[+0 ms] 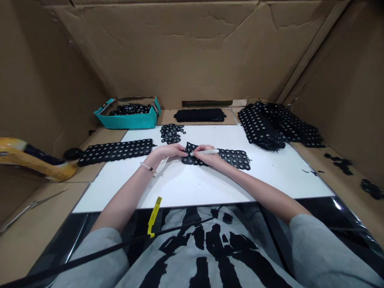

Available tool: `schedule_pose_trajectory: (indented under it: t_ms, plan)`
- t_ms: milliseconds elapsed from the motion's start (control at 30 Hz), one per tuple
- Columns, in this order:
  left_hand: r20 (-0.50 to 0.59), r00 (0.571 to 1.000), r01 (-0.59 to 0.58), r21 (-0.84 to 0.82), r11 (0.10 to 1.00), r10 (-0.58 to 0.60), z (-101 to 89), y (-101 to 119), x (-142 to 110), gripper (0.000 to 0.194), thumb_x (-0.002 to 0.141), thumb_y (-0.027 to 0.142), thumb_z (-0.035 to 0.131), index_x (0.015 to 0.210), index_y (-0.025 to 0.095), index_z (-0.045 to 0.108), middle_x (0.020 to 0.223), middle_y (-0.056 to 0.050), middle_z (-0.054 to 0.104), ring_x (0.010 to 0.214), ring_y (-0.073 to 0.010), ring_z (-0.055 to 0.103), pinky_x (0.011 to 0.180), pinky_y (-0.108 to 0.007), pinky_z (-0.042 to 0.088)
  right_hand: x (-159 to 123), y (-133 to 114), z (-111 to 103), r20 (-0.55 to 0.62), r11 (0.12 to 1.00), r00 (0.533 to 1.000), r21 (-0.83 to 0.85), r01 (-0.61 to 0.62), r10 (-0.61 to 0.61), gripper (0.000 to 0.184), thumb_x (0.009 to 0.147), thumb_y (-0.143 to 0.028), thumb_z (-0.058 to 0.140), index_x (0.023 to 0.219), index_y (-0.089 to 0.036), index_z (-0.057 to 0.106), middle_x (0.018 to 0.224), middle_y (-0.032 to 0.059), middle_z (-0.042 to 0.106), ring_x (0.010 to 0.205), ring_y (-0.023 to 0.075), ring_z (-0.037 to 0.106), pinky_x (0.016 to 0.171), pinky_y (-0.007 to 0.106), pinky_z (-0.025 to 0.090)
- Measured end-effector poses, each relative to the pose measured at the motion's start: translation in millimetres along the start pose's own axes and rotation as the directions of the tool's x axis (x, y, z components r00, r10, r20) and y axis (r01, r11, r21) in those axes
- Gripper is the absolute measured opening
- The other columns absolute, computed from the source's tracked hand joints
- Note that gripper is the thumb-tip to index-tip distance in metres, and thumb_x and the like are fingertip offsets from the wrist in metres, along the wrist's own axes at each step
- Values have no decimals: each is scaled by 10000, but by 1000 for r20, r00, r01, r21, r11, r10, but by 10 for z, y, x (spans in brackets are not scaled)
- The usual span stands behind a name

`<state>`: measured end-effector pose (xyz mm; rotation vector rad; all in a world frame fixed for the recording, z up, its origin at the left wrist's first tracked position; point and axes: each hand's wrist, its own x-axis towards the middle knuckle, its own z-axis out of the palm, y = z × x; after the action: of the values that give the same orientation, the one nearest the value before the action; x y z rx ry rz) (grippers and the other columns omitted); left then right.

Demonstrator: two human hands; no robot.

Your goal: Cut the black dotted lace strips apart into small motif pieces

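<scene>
A black strip dotted with grey rings [232, 157] lies across the middle of the white board [192, 182]. My left hand [169, 151] pinches the strip's left end with fingers closed. My right hand [207, 155] rests on the same end and grips a thin white pen-like tool [207, 152], whose tip points left at the strip. A small heap of loose black rings [171, 133] sits just beyond my hands.
Another dotted strip [117, 151] lies at the board's left edge. A teal box [129, 114] with black parts stands back left, a black stack [199, 115] back centre, piled dotted strips [279, 126] back right. Metal tweezers [28, 208] and a yellow object [33, 160] lie left. Cardboard walls surround.
</scene>
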<state>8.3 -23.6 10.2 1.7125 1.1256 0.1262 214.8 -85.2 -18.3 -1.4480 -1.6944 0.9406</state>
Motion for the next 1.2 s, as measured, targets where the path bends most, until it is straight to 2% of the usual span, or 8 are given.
schedule_pose_trajectory:
  t_ms: [100,233,367,467,700,833,967,1200]
  plan:
    - [44,999,-9,43,999,7,-5,40,-27,393,618,503,768,620,176,549,558,24,460,529,-119,378,522,-276,267,65,42,-120,62,997,998,75,17,-22,158,716,-330,639,722,-191,714,809,30,723,773,178,634,773,288,472]
    - [95,992,-83,-8,997,83,-15,93,-71,400,656,536,738,707,173,577,630,21,492,578,-127,417,562,-271,303,188,161,-274,53,969,997,243,47,-61,160,719,-336,628,684,-187,675,1086,50,706,1010,193,627,1019,338,381]
    - [86,991,-104,39,994,101,-32,114,-100,407,690,545,716,800,169,607,684,5,540,618,-142,465,584,-272,328,233,218,-293,128,969,991,245,13,-46,185,705,-366,626,691,-184,659,870,31,709,920,202,620,943,345,417]
    - [10,997,-80,97,992,80,-6,87,-68,447,677,548,731,902,178,622,719,-3,581,638,-154,500,581,-269,336,207,194,-269,88,970,994,239,45,-67,191,706,-370,618,691,-183,653,787,14,687,853,191,610,868,319,436]
    - [-69,989,-118,159,980,131,145,-63,127,399,619,496,766,803,167,639,759,-22,644,712,-193,551,637,-280,400,126,96,-273,27,968,997,242,64,-73,165,712,-352,612,702,-195,661,877,18,711,919,203,630,917,335,432]
    - [-60,989,-129,69,989,133,141,-80,131,375,663,470,739,860,160,661,868,-43,689,803,-213,587,704,-290,434,131,134,-227,65,982,996,180,47,-60,106,684,-280,618,623,-202,657,981,17,718,1047,236,617,1011,366,390]
    - [-39,993,-116,-23,993,115,128,-66,103,369,667,454,746,871,155,674,908,-48,704,836,-213,602,735,-288,446,133,165,-186,48,984,996,161,70,-79,100,676,-252,607,607,-203,660,1092,22,703,1107,243,605,1059,378,359]
    - [-16,998,-66,-128,990,64,137,-35,82,353,649,425,770,855,153,678,914,-50,711,841,-209,610,736,-292,458,117,147,-190,18,986,999,162,35,-39,103,683,-260,617,605,-209,662,1101,29,700,1160,260,590,1095,409,334]
